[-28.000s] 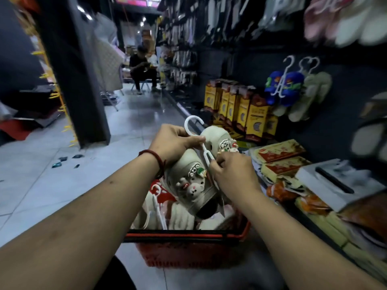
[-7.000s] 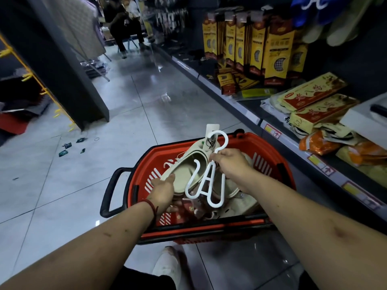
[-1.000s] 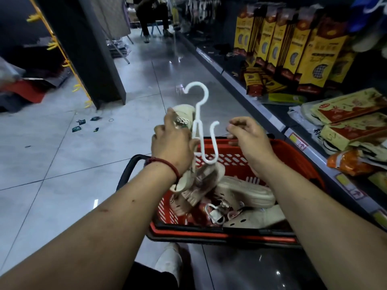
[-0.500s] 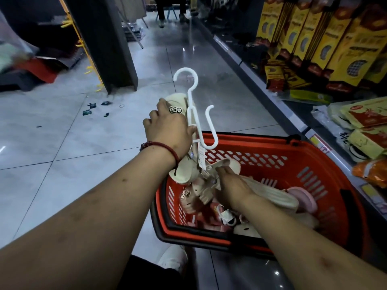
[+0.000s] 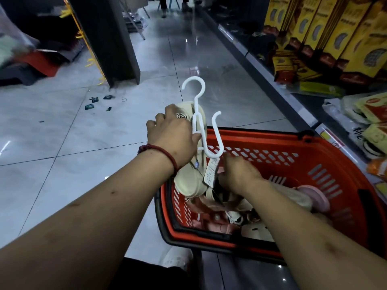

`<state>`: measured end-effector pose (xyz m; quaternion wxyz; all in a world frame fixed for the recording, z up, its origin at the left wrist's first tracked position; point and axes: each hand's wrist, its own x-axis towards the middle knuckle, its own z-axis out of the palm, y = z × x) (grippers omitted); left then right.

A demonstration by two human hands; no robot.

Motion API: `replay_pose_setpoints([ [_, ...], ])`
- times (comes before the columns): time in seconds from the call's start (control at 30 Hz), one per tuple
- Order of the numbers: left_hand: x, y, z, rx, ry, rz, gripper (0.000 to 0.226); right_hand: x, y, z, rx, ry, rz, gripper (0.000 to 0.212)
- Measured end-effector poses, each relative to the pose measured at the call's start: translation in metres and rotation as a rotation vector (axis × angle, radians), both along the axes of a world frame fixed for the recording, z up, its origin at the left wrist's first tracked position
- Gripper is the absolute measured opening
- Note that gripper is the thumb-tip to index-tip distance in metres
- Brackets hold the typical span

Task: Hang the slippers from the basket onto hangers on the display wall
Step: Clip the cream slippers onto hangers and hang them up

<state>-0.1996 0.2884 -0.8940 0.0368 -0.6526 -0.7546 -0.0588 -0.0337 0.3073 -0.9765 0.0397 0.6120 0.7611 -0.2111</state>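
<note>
**A:** What has changed since half a second ago?

**B:** Little. The left hand (image 5: 174,135) still grips a cream foam slipper (image 5: 192,162) together with a white plastic hanger (image 5: 201,122), fingers closed around both, held above the near left corner of the red plastic shopping basket (image 5: 293,151). The hanger's top hook points up and its right side hook is empty. The right hand (image 5: 240,174) stays down inside the basket, fingers curled among the pile of cream and pink slippers (image 5: 240,214); whether it has closed on one I cannot tell. The view has tipped a bit further down.

**A:** Is there any writing to read?

**B:** A white paper tag (image 5: 211,172) dangles from the held slipper, with print too small to read. The yellow and brown boxes (image 5: 326,34) on the dark shelf (image 5: 272,80) to the right carry writing, also illegible. A red beaded bracelet (image 5: 161,151) circles the left wrist.

**A:** How much room is there?

**B:** The basket stands on the grey tiled floor (image 5: 73,143), its right side close to the shelf's front edge. Left of it the floor lies open up to a dark pillar (image 5: 109,38), with a few small scraps near the pillar's base. The aisle runs clear ahead along the shelf.
</note>
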Motion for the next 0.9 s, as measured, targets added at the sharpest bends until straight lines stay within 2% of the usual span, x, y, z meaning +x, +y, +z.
replay_pose_setpoints([
  [0.1, -0.004, 0.001, 0.001, 0.013, -0.006, -0.004, 0.037, -0.001, 0.005, -0.017, 0.034, -0.23, 0.107, 0.065],
  [0.17, -0.005, -0.002, 0.001, 0.006, -0.012, -0.009, 0.037, -0.004, 0.004, -0.025, 0.05, -0.38, 0.205, 0.059],
  [0.23, -0.004, -0.005, 0.002, -0.019, -0.025, -0.012, 0.038, -0.007, 0.0, -0.032, 0.038, -0.39, 0.256, 0.058],
  [0.37, -0.002, -0.01, 0.004, -0.057, -0.079, 0.002, 0.035, -0.002, -0.004, -0.047, -0.204, -0.102, 0.105, 0.066],
  [0.5, -0.004, -0.013, 0.017, -0.024, -0.157, 0.037, 0.029, 0.007, -0.011, -0.035, -0.282, 0.109, -0.202, 0.075],
  [0.57, -0.009, -0.014, 0.02, 0.02, -0.266, 0.088, 0.029, 0.016, -0.013, -0.021, -0.28, 0.189, -0.303, 0.079],
  [0.63, -0.011, -0.015, 0.023, 0.092, -0.406, 0.136, 0.033, 0.032, -0.015, -0.005, -0.22, 0.277, -0.344, 0.075],
  [0.73, -0.005, -0.018, 0.032, 0.187, -0.523, 0.192, 0.033, 0.06, -0.02, 0.021, -0.17, 0.536, -0.454, 0.073],
  [0.77, 0.0, -0.021, 0.037, 0.22, -0.519, 0.196, 0.033, 0.07, -0.023, 0.03, -0.159, 0.648, -0.513, 0.074],
  [0.9, 0.03, -0.035, 0.053, 0.367, -0.302, 0.143, 0.031, 0.104, -0.039, 0.064, -0.097, 1.059, -0.748, 0.074],
])
